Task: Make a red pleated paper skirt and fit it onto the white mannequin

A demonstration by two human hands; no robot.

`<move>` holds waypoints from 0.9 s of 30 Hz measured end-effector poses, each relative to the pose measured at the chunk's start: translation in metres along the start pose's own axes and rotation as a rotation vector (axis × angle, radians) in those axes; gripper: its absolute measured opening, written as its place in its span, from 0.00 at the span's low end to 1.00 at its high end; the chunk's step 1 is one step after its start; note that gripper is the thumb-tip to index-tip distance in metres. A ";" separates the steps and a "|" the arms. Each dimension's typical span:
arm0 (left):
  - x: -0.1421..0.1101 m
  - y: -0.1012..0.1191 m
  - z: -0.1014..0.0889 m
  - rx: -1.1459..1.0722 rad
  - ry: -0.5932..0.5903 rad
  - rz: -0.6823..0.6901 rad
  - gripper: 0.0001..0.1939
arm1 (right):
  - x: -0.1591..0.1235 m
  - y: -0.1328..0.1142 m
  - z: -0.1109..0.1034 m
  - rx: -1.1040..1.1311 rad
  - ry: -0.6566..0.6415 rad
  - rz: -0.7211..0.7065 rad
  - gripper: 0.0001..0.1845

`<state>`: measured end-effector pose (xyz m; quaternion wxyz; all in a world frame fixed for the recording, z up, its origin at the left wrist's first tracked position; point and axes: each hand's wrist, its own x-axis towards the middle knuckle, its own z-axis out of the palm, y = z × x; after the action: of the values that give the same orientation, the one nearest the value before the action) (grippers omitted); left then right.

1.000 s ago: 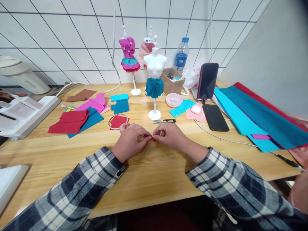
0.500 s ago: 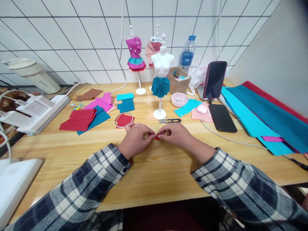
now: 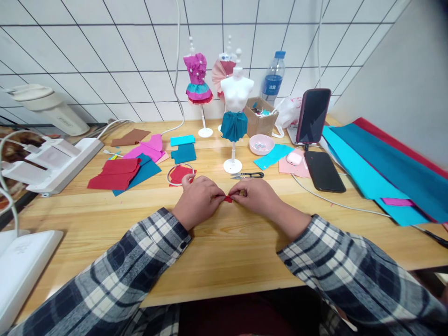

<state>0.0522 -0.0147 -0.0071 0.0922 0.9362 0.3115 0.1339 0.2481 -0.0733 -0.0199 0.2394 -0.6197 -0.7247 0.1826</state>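
Between my fingertips is a small piece of red crepe paper [image 3: 228, 199]. My left hand [image 3: 200, 198] pinches its left end, and my right hand [image 3: 257, 198] pinches the right end. Most of the piece is hidden by the fingers. Just beyond my right hand lie black thread snips [image 3: 248, 176]. A white ring [image 3: 169, 176] rests over red paper [image 3: 181, 174] beyond my left hand. Behind the hands stands a small white mannequin [image 3: 237, 91] wearing a teal paper skirt [image 3: 234, 126].
Two dressed mannequins [image 3: 196, 77] stand behind, near a cardboard box [image 3: 261, 121] and a water bottle [image 3: 273, 81]. A pink bowl [image 3: 262, 145], a phone [image 3: 325, 171] and large teal sheets [image 3: 388, 163] lie right. Left are red sheets [image 3: 114, 174] and a power strip [image 3: 70, 161].
My fingers have shifted slightly on the red paper, and a little more of it shows between them. Both hands stay in nearly the same place.
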 end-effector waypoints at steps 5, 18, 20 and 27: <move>0.001 -0.001 -0.001 0.015 -0.011 0.019 0.11 | -0.001 -0.002 0.000 -0.058 -0.011 -0.007 0.08; -0.001 -0.001 -0.014 0.246 -0.072 0.314 0.13 | -0.013 -0.012 -0.011 -0.514 -0.109 -0.319 0.12; -0.001 -0.001 -0.016 0.266 -0.067 0.349 0.12 | -0.014 -0.015 -0.016 -0.542 -0.160 -0.334 0.14; 0.002 -0.006 -0.012 0.101 -0.070 0.281 0.10 | -0.012 -0.014 -0.021 -0.374 -0.191 -0.208 0.14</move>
<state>0.0464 -0.0081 0.0032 0.0360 0.9781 0.1805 0.0970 0.2504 -0.0878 0.0033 0.0680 -0.5553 -0.8252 0.0774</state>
